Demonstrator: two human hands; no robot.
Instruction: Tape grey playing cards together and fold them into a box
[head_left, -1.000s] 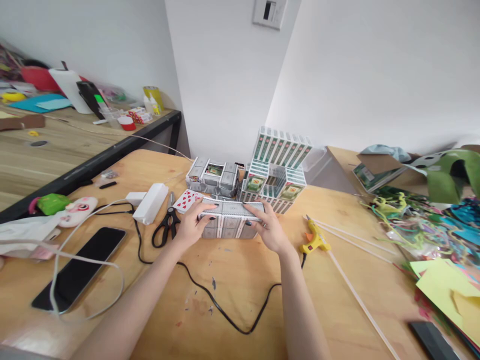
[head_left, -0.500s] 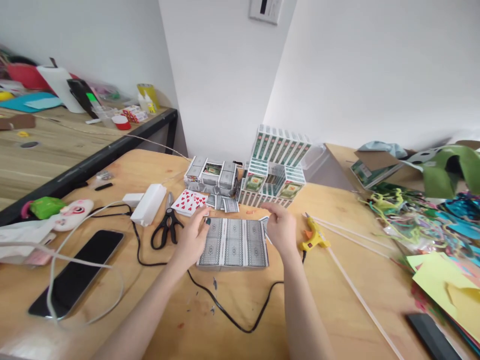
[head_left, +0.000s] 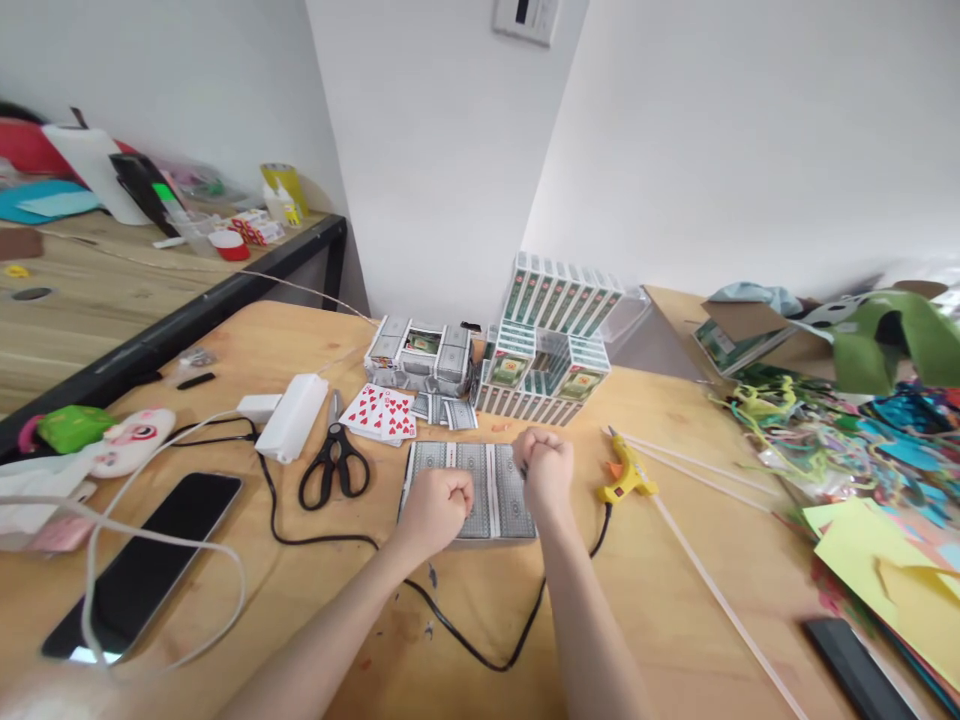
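Observation:
A flat block covered in grey-backed playing cards (head_left: 474, 460) lies on the table in front of me. My left hand (head_left: 442, 503) is curled into a fist over its front left part. My right hand (head_left: 545, 465) is also a fist, at the block's right edge. Nothing shows in either fist; whether they press on the cards I cannot tell. Behind the block are loose heart cards (head_left: 379, 412), face up, and a few small grey card pieces (head_left: 457, 413). A card-covered structure (head_left: 420, 355) and stacked green-and-white card boxes (head_left: 551, 340) stand farther back.
Black scissors (head_left: 334, 465) and a white box-shaped piece (head_left: 292, 418) lie left. A yellow glue gun (head_left: 626, 475) rests right, its black cord (head_left: 480, 655) looping in front of the block. Farther left is a phone (head_left: 146, 560); coloured paper (head_left: 885, 570) lies at the right.
My fingers have closed from a loose, open pose into fists. The left hand has moved right, over the block; the right has shifted slightly left. The view has turned slightly.

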